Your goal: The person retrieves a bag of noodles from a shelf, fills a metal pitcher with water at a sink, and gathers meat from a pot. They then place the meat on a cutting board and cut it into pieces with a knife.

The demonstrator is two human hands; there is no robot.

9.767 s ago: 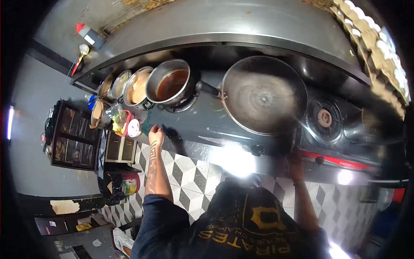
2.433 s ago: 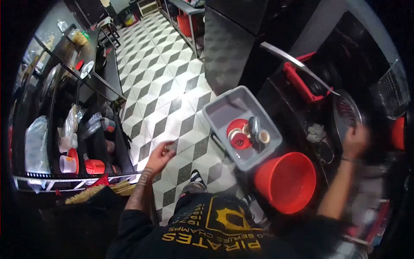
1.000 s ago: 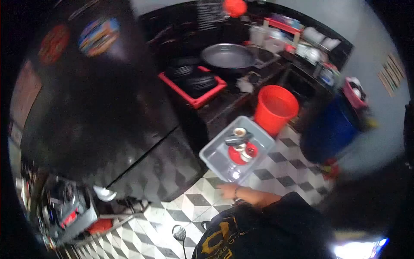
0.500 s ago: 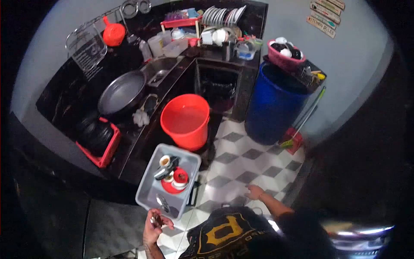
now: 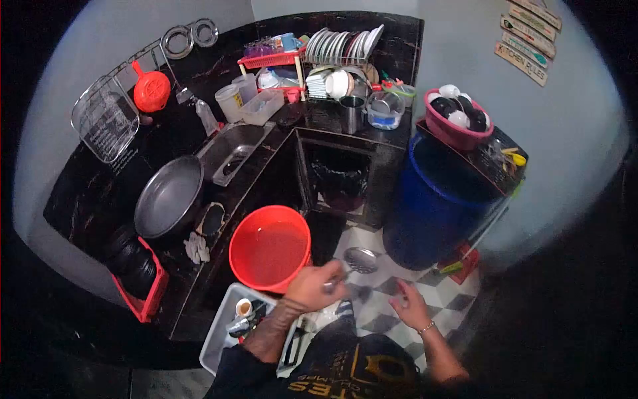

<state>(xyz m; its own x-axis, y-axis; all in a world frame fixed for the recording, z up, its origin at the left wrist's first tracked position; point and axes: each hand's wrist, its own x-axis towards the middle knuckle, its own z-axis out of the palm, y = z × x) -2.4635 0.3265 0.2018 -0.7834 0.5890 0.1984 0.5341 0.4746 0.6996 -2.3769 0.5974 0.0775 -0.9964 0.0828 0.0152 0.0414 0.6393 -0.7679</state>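
My left hand (image 5: 316, 287) is wrapped round the handle of a metal slotted spoon (image 5: 361, 260), whose round perforated head points right, above the tiled floor. To its right, my right hand (image 5: 410, 307) is held out with fingers apart and nothing in it. Behind my left hand stands a red bucket (image 5: 269, 249) of cloudy water. Under my left forearm is a grey plastic tub (image 5: 211, 346) with a small cup (image 5: 243, 307) and dark and metal utensils; the forearm covers part of its contents.
A large metal basin (image 5: 169, 196) leans on the black counter beside the sink (image 5: 232, 149). A tall blue barrel (image 5: 432, 213) stands at right, with a pink basin (image 5: 458, 136) of bowls above it. Plates fill a rack (image 5: 335, 63) at the back.
My left hand has moved from the tub's near edge up and right, bringing the slotted spoon over the floor. My right hand stays out at the right. The view has shifted.
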